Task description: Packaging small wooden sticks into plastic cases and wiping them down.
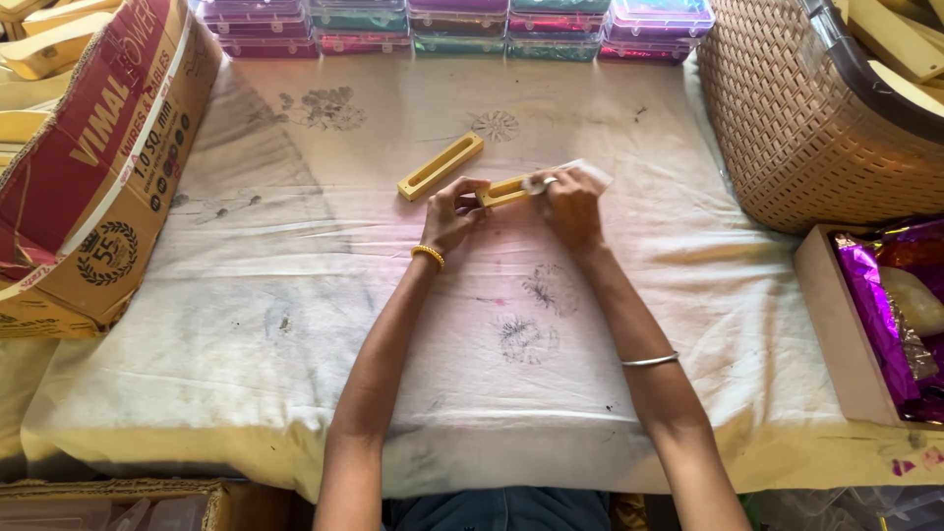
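Covering worktable (295, 393): stained cream cloth (324, 246)

A stained cloth (295, 295) covers the tabletop (816, 462); yellow holder (440, 166) near centre, basket (796, 128) at two o'clock, boxes (457, 29) at twelve

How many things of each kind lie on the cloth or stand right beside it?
Yellow slotted bars: 2, one lying free, one in the left hand and right hand
Cardboard boxes: 1
Woven baskets: 1
Wooden trays with purple foil: 1
Total: 5
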